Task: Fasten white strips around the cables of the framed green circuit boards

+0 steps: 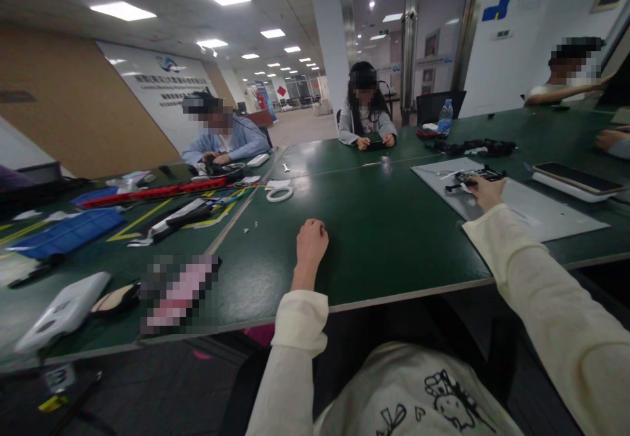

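Note:
My left hand point(312, 244) rests on the green table with its fingers curled in. Whatever may lie inside the fist is hidden. Out to the right, my right hand point(488, 193) is closed at the near edge of a small black mechanical assembly point(485, 173), its fingertips on a small white and black piece. The exact shape of that piece is too small to make out. Beneath the assembly lies a thin grey board point(556, 216), tilted on the table.
A phone point(575, 177) lies on a white box at the right. Behind the board are black parts point(475, 147) and a water bottle point(445, 118). A white tape roll point(279, 194), blue tray point(69, 232) and white device point(63, 311) are at the left. Other people sit around.

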The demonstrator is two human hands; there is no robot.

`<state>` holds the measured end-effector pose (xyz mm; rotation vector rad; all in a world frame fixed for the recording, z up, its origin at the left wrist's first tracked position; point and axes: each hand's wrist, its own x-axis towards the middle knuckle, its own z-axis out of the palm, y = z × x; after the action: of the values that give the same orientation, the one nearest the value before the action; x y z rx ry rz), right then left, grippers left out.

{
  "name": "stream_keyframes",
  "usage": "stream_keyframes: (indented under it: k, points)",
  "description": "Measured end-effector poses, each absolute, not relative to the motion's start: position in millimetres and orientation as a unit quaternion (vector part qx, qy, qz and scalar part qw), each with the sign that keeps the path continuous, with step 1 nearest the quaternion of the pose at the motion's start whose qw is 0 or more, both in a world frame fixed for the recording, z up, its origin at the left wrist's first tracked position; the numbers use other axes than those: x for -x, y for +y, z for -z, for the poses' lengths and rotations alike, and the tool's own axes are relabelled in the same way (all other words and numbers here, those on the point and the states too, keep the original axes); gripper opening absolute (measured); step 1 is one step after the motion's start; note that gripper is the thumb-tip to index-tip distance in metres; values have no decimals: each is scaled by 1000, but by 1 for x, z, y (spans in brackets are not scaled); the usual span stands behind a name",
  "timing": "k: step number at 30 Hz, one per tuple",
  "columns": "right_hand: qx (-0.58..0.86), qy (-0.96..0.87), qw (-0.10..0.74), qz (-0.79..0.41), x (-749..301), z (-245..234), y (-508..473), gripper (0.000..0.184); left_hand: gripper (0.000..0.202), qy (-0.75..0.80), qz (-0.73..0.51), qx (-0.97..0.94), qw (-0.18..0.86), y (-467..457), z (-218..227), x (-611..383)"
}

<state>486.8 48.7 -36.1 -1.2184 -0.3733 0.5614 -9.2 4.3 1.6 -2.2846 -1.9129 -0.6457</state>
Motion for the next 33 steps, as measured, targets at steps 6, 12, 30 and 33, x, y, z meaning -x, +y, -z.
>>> stream_keyframes:
  k: [6,12,30,33]
  points:
    - [577,-94,783,-213,-494,38,58,35,25,-620,215,754,42,7,0,11]
    - [512,-67,822,-240,-497,35,57,32,25,-614,218,757,42,8,1,11]
    - [335,-255,820,-388,-447,0,52,28,26,-615,236,751,45,9,1,11]
    - [349,-266,773,-457,-421,-1,49,26,31,-616,282,734,53,8,-1,10]
